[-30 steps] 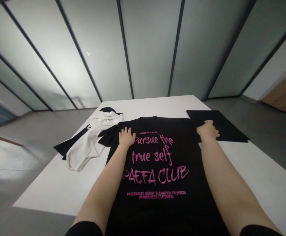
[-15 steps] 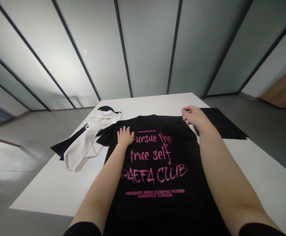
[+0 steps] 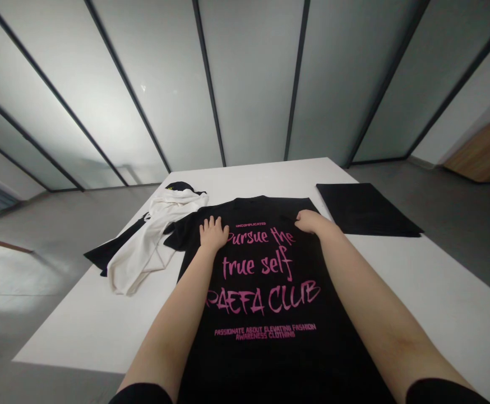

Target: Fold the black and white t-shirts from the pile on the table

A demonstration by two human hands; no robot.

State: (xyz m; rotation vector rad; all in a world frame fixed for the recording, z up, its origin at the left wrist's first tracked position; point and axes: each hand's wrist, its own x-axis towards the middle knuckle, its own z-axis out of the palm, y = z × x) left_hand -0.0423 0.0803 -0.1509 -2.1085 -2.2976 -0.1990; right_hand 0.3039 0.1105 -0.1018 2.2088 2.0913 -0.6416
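Observation:
A black T-shirt (image 3: 270, 362) with pink lettering lies spread on the white table, its collar edge away from me. My left hand (image 3: 213, 233) rests flat on its upper left part, fingers spread, beside the left sleeve, which sticks out. At the upper right, my right hand (image 3: 309, 221) is closed, its fingers pinching black cloth of the shirt's right sleeve, folded inward over the body. The fingertips are partly hidden by the hand itself. No right sleeve sticks out past the shirt's side.
White and black garments (image 3: 144, 241) lie crumpled at the table's left. A neatly folded black garment (image 3: 366, 209) sits at the right. The white table (image 3: 434, 280) extends around them. Frosted glass panels (image 3: 253, 84) stand behind, with a wooden piece (image 3: 482, 154) at far right.
My right hand has moved left and toward me, from beyond the shirt's right shoulder onto the shirt, bringing the sleeve inward. My left hand has stayed in place.

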